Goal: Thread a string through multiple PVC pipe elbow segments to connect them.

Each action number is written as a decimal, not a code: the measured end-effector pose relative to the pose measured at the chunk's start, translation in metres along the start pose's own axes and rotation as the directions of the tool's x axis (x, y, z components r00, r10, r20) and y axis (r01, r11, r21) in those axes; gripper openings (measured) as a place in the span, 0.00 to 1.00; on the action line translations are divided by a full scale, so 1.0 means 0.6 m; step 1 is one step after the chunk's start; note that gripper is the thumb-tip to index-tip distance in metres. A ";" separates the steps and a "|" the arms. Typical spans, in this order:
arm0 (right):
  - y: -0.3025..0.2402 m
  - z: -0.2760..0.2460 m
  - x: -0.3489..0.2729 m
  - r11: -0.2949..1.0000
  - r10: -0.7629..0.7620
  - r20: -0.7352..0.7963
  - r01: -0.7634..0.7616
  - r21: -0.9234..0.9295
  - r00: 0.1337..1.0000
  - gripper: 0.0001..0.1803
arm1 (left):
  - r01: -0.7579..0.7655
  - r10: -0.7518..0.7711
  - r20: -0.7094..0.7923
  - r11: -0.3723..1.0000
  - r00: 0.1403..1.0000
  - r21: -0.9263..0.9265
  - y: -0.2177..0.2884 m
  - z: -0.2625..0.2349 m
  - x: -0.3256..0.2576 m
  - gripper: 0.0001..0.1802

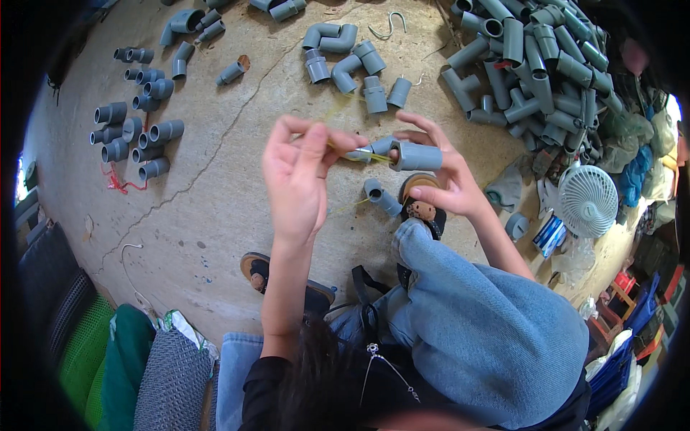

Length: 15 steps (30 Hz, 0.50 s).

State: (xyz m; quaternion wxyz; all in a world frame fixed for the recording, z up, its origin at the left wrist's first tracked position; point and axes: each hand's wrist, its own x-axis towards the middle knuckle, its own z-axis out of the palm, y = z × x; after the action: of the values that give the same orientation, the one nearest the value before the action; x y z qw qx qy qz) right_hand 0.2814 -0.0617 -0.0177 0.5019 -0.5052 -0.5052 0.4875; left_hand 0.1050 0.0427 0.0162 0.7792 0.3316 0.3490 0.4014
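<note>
My right hand (460, 179) holds a short grey plastic pipe fitting (420, 157) sideways, its open end facing my left hand. My left hand (295, 172) is closed in a pinch on a thin yellow string (379, 157), which runs to the fitting's opening. A small pale, shiny piece shows by those fingertips, too small to make out. Just behind the string lies another grey fitting, partly hidden. Below my hands, a grey elbow fitting (382, 197) rests near my sandalled foot, with a stretch of yellow string beside it.
A large heap of grey pipe fittings (539, 79) fills the far right. Several couplings (154, 131) stand in groups on the left, near red string (118, 179). More elbows and couplings (346, 72) lie ahead. A white fan (588, 201) stands at the right; rolled mesh (172, 381) lies lower left.
</note>
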 end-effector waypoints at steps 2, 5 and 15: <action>0.039 -0.012 -0.014 0.995 0.055 0.017 -0.056 0.081 0.998 0.22 | -0.084 0.088 0.033 0.992 0.996 -0.096 0.014 0.004 -0.006 0.03; 0.067 -0.033 -0.035 0.956 0.221 0.039 -0.224 0.191 0.974 0.21 | -0.181 0.211 0.096 0.950 0.973 -0.255 0.047 0.006 -0.011 0.03; -0.059 0.064 0.012 0.979 0.120 -0.033 -0.113 0.169 0.992 0.13 | 0.156 -0.075 0.183 0.863 0.980 -0.480 0.018 0.056 -0.024 0.07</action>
State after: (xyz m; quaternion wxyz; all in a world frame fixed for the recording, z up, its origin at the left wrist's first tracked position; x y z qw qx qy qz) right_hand 0.2426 -0.0546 0.0168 0.5237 -0.5007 -0.4212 0.5455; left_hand 0.1214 0.0274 0.0469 0.8858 0.1314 0.1917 0.4017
